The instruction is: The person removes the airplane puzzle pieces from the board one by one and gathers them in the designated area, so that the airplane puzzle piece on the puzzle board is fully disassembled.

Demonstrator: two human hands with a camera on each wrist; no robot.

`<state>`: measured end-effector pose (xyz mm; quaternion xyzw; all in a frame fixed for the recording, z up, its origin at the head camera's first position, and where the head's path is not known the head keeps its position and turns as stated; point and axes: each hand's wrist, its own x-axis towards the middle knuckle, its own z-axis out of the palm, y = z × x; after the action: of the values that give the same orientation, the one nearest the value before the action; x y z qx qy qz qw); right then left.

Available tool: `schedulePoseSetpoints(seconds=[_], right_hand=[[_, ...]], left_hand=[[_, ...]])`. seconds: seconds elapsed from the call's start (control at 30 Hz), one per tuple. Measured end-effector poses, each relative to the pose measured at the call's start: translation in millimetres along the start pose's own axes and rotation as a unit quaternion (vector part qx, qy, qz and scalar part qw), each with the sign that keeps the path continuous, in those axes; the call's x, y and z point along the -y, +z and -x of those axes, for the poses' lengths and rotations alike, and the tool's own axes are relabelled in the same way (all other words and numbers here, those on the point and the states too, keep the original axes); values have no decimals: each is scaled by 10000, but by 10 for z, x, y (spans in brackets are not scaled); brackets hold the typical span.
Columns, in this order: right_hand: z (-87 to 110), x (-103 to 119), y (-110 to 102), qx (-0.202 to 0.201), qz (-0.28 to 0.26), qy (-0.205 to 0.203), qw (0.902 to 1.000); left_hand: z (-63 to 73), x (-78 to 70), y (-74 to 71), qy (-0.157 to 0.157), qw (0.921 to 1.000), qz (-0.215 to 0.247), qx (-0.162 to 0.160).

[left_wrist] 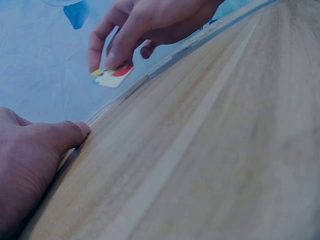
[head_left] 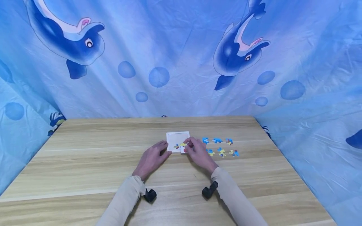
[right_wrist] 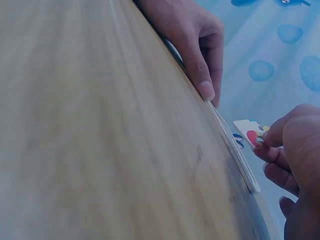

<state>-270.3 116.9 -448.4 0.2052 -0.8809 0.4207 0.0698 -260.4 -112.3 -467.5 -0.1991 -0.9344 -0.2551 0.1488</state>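
A square white puzzle tray [head_left: 171, 138] lies on the wooden table. My left hand [head_left: 152, 158] grips its near left corner, thumb at the near edge and fingers along the left side. Above the near right part of the tray, my right hand [head_left: 200, 155] pinches a puzzle piece [left_wrist: 114, 77] between thumb and fingertips. That piece is white at one corner, with red and yellow print; the right wrist view shows it tilted and raised off the tray. A small coloured patch [head_left: 176, 146] shows beside it; I cannot tell whether it is a separate piece.
Right of the tray, several blue and yellow puzzle pieces [head_left: 217, 140] lie in two rows on the table [head_left: 113, 163]. My right hand is close to the nearest ones. A blue dolphin-print curtain [head_left: 181, 103] hangs behind the table and along its sides.
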Motion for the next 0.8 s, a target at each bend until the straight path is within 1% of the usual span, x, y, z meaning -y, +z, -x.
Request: schedulePoseSetpoints(seconds=[0.33,0.5,0.6,0.8], right_hand=[[136,-88,-141,8,-144,-23,9999],[202,-110,-216,-1,-115,26,9999],[243,-125,-251,-17,-19,64,10000],[322,-150,-325,-43,138,129,9998]], left_hand=[[-2,0,4,-33,10000,12,71],[2,2,6,-37,10000,46,62],[2,1,9,-8,10000,52,19],[-5,15,32,134,9998,55,-168]])
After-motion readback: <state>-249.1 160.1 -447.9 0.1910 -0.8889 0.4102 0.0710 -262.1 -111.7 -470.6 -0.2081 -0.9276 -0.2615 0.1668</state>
